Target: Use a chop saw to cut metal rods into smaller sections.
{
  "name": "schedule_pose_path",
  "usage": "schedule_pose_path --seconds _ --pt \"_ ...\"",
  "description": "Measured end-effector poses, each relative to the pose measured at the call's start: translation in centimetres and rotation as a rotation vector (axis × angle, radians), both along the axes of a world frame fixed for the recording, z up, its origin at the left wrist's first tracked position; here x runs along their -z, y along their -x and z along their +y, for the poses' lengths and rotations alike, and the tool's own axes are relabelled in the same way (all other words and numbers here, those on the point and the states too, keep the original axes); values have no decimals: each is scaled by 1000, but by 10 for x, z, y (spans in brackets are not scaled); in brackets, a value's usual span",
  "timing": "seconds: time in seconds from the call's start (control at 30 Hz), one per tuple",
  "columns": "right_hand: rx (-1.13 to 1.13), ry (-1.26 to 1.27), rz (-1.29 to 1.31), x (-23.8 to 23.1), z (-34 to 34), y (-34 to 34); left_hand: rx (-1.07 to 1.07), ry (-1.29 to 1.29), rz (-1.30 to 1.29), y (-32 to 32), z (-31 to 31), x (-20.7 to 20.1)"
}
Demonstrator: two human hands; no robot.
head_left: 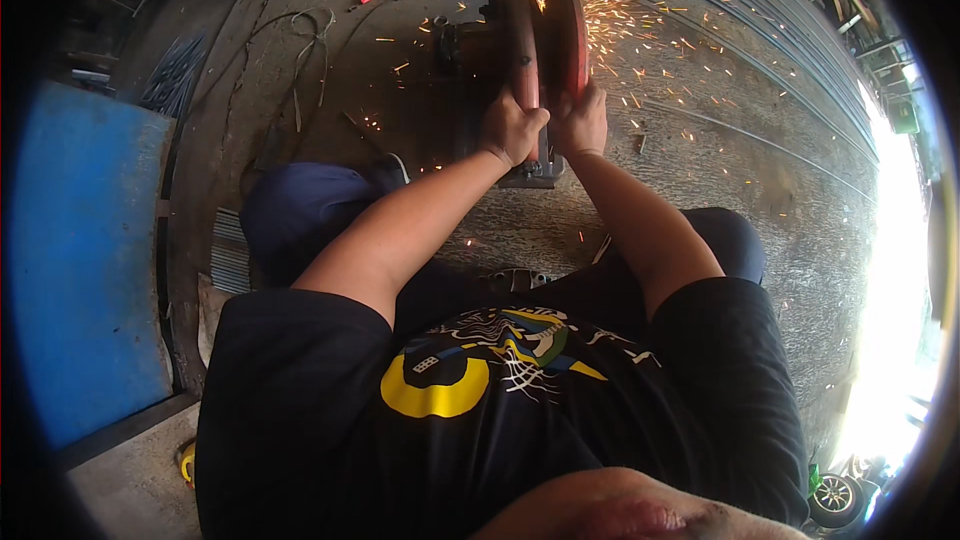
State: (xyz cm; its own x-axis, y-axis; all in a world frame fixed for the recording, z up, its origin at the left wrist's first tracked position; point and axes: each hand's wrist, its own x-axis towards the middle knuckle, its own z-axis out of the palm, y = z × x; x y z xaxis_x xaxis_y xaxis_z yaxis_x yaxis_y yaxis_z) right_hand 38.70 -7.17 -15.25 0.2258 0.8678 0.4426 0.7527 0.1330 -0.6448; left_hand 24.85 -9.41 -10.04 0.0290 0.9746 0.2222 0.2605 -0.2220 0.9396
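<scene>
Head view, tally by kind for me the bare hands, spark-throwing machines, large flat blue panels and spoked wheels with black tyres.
Left hand and right hand, both bare: 2
Red-and-black metal machine throwing sparks: 1
Large flat blue panel: 1
Silver-spoked wheel with black tyre: 1
Total: 5

Both bare forearms [410,215] reach forward and inward, the hands [513,130] close together, the left one clenched.

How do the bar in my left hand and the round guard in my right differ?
The bar is slim; the guard is broader, with a curved edge. The left hand grips the bar; the right hand holds the guard's near end. Both are reddish.
</scene>
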Motion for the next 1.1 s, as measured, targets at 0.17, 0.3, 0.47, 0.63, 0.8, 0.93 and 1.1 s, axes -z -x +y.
schedule_pose_path --seconds 0.17,0.3,0.47,0.63,0.8,0.93,1.1 --pt "-2 13 11 0 0 0 -22 -81 75 1 2 1" --pt "-20 -8 -18 0 0 -1 -12 -46 74 1 1 -1" --pt "-21 -30 -22 0 -1 -1 -31 -50 37 -1 -1 -3" --pt "-20 -27 -18 0 -1 -1 -11 -4 8 0 -4 -7" --pt "-15 15 6 -1 -2 -1 -27 -44 32 0 -2 -6" --pt "-31 -9 60 -12 0 -3 -8 -35 28 0 -2 -4" --pt "154 -103 139 -63 27 6 32 25 65 2 -2 -4"
